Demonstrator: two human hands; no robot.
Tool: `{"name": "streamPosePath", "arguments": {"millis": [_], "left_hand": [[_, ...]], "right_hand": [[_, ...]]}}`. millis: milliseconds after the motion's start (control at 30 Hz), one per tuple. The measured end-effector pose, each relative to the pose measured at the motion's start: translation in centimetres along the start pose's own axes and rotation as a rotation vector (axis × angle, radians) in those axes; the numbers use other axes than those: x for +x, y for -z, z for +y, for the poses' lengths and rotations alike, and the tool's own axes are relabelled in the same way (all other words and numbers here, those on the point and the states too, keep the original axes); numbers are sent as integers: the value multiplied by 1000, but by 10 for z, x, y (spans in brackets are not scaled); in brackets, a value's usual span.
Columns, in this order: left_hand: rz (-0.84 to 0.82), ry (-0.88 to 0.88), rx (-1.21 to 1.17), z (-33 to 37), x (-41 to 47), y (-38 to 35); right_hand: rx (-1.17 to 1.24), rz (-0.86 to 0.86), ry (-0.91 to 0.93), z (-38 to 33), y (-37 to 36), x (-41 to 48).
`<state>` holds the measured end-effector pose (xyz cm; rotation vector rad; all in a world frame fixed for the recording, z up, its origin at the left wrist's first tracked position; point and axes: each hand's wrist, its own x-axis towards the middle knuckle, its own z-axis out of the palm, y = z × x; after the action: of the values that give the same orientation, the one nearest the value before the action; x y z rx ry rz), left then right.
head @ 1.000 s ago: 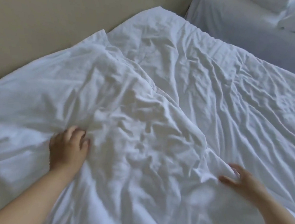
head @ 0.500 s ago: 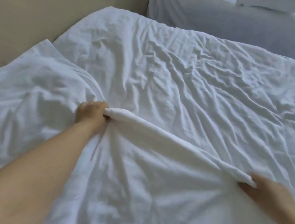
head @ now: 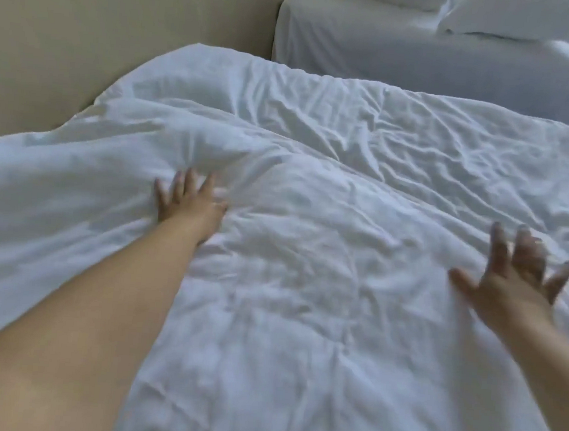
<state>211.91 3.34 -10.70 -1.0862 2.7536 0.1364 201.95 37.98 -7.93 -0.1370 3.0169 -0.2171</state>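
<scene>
A crumpled white duvet [head: 327, 219] covers the bed and fills most of the head view. My left hand [head: 189, 203] lies flat on it at centre left, fingers spread and straight, arm stretched far forward. My right hand [head: 514, 283] is at the right, blurred, with its fingers spread wide over the duvet; whether it touches the cloth I cannot tell. Neither hand holds any fabric.
A beige wall [head: 102, 44] runs along the bed's left side. Beyond the duvet's far edge lies the mattress in a white fitted sheet [head: 410, 61], with a white pillow [head: 513, 18] at the top right.
Both hands let go of the folded duvet edge they gripped half a second ago. They now lie spread, and the fold has dropped flat farther up the bed.
</scene>
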Motion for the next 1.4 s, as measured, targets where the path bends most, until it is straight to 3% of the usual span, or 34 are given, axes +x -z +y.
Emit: {"name": "streamPosePath", "arguments": {"millis": [100, 167, 367, 467, 533, 567, 667, 833, 967, 1067, 1200, 1267, 1400], "left_hand": [[-68, 79, -60, -28, -20, -47], [-54, 100, -39, -37, -16, -48], [-50, 123, -28, -59, -29, -46], [-36, 133, -88, -58, -55, -48], [-26, 121, -164, -53, -80, -51], [-28, 103, -205, -50, -97, -53], [-57, 9, -322, -38, -158, -63], [-82, -169, -424, 27, -287, -93], [-70, -427, -325, 95, -384, -131], [-97, -470, -326, 141, -445, -142], [-95, -400, -337, 214, -531, -152], [-115, -432, -335, 265, -576, -165], [-80, -719, -227, 378, -658, -187]], "right_hand": [[43, 4, 233, -8, -54, -72], [77, 118, 274, 25, -71, -117], [-62, 32, 77, 182, -143, -191], [-149, -334, -3, 161, -111, -197], [-148, -277, -137, 139, -84, -194], [-154, -258, -126, 136, -80, -194], [-163, -419, -142, 141, -79, -194], [-70, -457, -94, 150, -77, -191], [15, -454, 11, 165, -77, -195], [75, -451, 175, 182, -64, -210], [-1, -412, 389, 284, -36, -244], [-43, -166, 400, 375, -27, -265], [-227, -230, 34, 553, 10, -304]]}}
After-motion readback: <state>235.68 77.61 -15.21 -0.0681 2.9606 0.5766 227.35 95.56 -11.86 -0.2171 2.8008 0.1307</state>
